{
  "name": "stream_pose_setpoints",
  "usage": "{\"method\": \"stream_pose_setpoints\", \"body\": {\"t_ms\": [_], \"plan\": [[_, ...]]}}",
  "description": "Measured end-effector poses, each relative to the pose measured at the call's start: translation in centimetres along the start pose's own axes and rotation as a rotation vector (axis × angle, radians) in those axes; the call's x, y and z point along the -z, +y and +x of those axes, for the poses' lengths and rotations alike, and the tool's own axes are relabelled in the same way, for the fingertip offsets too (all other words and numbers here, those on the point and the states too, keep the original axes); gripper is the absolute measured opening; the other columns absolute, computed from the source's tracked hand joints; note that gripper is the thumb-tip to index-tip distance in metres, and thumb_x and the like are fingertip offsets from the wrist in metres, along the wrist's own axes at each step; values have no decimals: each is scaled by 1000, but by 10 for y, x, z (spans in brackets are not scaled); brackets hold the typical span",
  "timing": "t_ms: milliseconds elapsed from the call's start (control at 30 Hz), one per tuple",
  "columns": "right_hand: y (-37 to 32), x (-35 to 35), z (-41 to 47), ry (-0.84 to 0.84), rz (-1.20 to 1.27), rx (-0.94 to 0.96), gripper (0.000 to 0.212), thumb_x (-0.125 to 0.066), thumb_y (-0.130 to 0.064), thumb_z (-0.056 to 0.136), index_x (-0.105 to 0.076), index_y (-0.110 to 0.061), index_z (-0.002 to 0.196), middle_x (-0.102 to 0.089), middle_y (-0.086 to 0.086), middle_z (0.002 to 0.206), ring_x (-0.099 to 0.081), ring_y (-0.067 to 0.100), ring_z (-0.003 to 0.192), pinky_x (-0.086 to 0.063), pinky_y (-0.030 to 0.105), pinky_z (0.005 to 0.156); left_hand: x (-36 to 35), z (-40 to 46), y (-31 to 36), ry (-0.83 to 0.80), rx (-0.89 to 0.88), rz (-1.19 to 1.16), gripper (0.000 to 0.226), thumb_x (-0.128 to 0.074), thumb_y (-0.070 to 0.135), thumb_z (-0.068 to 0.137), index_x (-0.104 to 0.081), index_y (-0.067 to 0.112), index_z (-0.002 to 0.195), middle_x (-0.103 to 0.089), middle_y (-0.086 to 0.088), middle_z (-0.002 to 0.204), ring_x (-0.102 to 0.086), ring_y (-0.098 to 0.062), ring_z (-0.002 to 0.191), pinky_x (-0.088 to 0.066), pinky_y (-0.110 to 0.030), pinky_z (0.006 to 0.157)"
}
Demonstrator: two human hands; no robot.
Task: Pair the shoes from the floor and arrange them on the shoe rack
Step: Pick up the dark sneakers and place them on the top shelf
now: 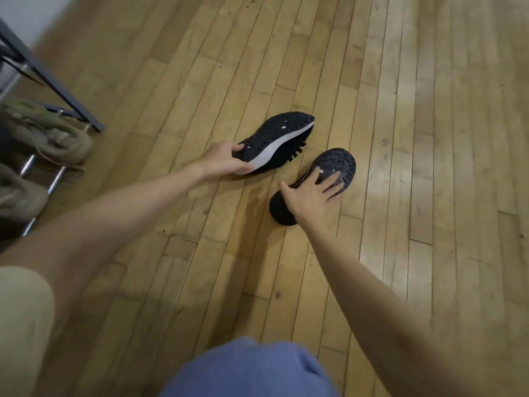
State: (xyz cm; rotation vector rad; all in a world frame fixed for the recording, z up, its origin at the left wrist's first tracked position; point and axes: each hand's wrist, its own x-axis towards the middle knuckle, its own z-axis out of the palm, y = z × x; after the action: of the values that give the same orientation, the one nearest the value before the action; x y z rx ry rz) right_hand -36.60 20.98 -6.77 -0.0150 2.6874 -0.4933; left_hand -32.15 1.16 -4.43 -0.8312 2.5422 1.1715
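Observation:
Two black sneakers lie on the wooden floor. The left sneaker is tipped on its side, its studded sole and white midsole facing me. My left hand grips its heel end, thumb on the sole. The right sneaker lies sole up. My right hand rests on that sole with fingers spread, thumb by the shoe's edge. The shoe rack, dark metal with silver bars, stands at the left edge.
A pair of olive-green sneakers sits on the rack's lower bars, and another olive shoe lies below them. My knee in blue cloth is at the bottom. Wooden floor stretches to the right.

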Motion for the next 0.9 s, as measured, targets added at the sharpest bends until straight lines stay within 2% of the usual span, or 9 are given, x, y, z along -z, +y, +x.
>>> {"method": "stream_pose_setpoints", "body": {"t_ms": [100, 167, 267, 367, 467, 533, 633, 767, 900], "plan": [[-7, -29, -29, -36, 49, -180, 114, -64, -66, 73, 7, -27, 154, 27, 26, 156, 13, 50, 145, -2, 62, 115, 17, -38, -23, -106, 127, -310, 60, -74, 28, 80, -54, 12, 134, -57, 2, 129, -54, -16, 119, -44, -29, 99], [-9, -35, -31, -24, 114, -213, 115, -67, -63, 73, 9, -31, 154, 19, 30, 156, 5, 50, 145, -7, 58, 117, 22, -62, -36, -157, 246, -530, 51, -72, 26, 83, -58, 8, 129, -61, -5, 125, -58, -20, 115, -53, -34, 88], [-19, -28, -32, -21, 214, -262, 111, -72, -54, 76, 4, -31, 154, 4, 33, 156, -7, 48, 144, -14, 54, 115, 32, -102, -41, -183, 403, -788, 29, -62, 23, 90, -61, 3, 111, -62, -16, 114, -62, -22, 98, -59, -30, 72], [-32, -11, -42, -22, 530, -309, 104, -71, -47, 76, -4, -33, 154, -8, 29, 153, -20, 47, 137, -26, 54, 108, 51, -143, -47, -121, 505, -995, 31, -61, 20, 90, -54, 0, 113, -59, -21, 110, -63, -28, 96, -60, -37, 76], [-34, 3, -61, -65, 1052, -204, 93, -63, -38, 78, -9, -26, 154, -27, 15, 149, -35, 34, 131, -37, 47, 105, 71, -187, -57, -88, 526, -1076, 49, -63, 21, 83, -48, 0, 125, -57, -24, 119, -61, -33, 107, -60, -42, 77], [-35, 12, -77, -187, 1351, -165, 76, -53, -31, 76, -28, -21, 147, -48, 7, 130, -49, 29, 119, -46, 47, 101, 83, -217, -64, -52, 517, -1138, 49, -63, 24, 79, -53, 1, 121, -59, -24, 122, -61, -35, 112, -59, -43, 81], [-41, 21, -96, -516, 1574, -170, 44, -47, -28, 65, -50, -12, 106, -56, 9, 98, -55, 29, 97, -49, 40, 79, 98, -259, -68, 29, 469, -1187, 42, -58, 30, 83, -58, 8, 118, -66, -17, 120, -64, -30, 111, -59, -39, 81], [-62, 23, -126, -811, 1715, -65, 61, -60, -20, 41, -51, -7, 99, -54, 14, 98, -50, 36, 96, -43, 40, 76, 117, -307, -67, 176, 371, -1229, 42, -58, 30, 82, -59, 12, 120, -68, -16, 119, -64, -29, 111, -58, -39, 82], [-90, 32, -151, -940, 1717, 151, 65, -45, -16, 52, -61, -8, 115, -66, 10, 104, -59, 32, 100, -49, 39, 86, 139, -347, -69, 330, 273, -1314, 58, -72, 31, 73, -59, 12, 126, -63, -16, 128, -61, -32, 116, -53, -47, 93]]}}
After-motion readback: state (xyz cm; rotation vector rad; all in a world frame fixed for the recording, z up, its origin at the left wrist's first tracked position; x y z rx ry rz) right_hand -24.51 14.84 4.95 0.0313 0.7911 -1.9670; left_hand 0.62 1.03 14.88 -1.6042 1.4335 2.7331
